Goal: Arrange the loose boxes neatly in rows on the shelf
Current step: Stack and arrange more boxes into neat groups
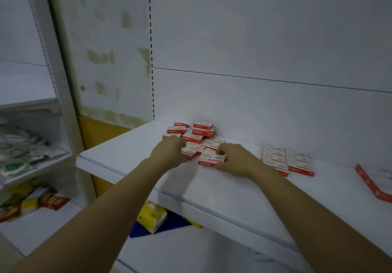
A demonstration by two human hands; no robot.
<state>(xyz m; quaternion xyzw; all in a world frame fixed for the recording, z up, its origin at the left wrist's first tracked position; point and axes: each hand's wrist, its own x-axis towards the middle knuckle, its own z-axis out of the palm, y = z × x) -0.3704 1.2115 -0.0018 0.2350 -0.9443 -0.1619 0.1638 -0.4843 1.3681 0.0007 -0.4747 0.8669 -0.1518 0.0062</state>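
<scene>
From the head camera, both hands are in the jumble of small red-and-white boxes (194, 138) heaped near the back panel at the left part of the white shelf (222, 190). The left hand (169, 150) is curled over a box at the heap's front-left edge; whether its fingers have actually closed on it I cannot tell, since the knuckles hide them. The right hand (235, 160) pinches the front box (212, 158), thumb below and fingers on its top edge.

Well to the right lie the finished rows (287, 160) — two columns of boxes laid flat and touching. Farther right a red carton flap (369, 182) lies on the shelf.

The heap is the risk. Boxes lean on one another at odd angles, so drawing out a lower one could tip those resting on it, and a sideways sweep might push some toward the shelf's front lip, with a yellow packet (151, 217) lying on the level below. Carrying a box across with the forearm held low could also nudge the finished rows out of line — the right arm already lies close to their near corner.
</scene>
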